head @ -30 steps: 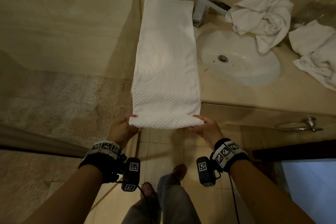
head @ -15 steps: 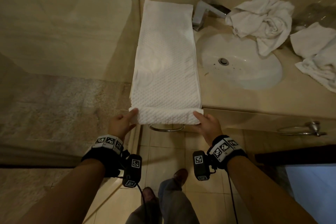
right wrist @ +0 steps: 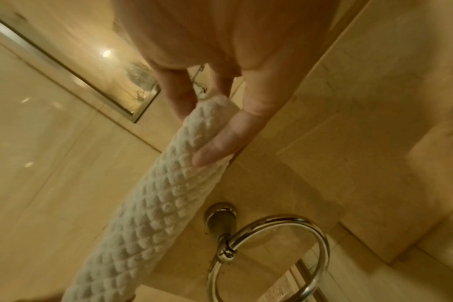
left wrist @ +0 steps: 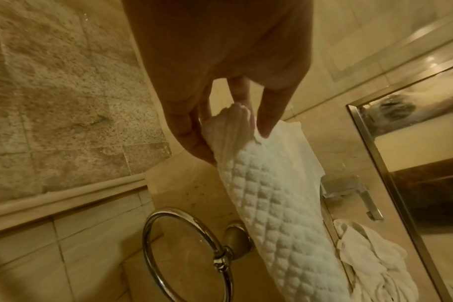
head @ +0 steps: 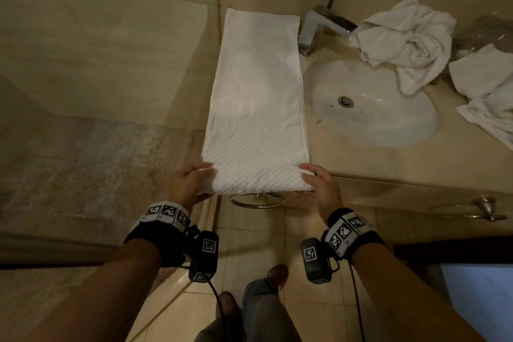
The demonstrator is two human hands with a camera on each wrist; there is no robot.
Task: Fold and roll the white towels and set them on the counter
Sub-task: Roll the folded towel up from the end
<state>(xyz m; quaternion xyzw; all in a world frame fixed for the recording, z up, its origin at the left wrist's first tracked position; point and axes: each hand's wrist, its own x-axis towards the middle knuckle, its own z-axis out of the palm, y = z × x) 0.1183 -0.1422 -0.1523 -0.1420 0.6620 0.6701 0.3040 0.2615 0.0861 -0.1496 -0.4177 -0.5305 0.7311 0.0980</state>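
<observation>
A long white textured towel (head: 258, 97) lies folded lengthwise on the beige counter (head: 361, 158), left of the sink. Its near end is rolled into a short roll (head: 261, 180) at the counter's front edge. My left hand (head: 191, 183) grips the roll's left end (left wrist: 236, 130) between thumb and fingers. My right hand (head: 319, 186) grips the roll's right end (right wrist: 210, 122) the same way. The roll (right wrist: 148, 206) runs between both hands above the counter edge.
A white sink (head: 372, 103) with a chrome tap (head: 319, 28) sits right of the towel. A crumpled white towel (head: 405, 36) and another (head: 488, 91) lie behind and right of it. Chrome towel rings (head: 256, 200) (head: 472, 209) hang on the cabinet front. A wall bounds the left.
Both hands have rolled the towel's near end up and forward from below the counter edge onto it. The roll is thicker and the ring beneath it now shows.
</observation>
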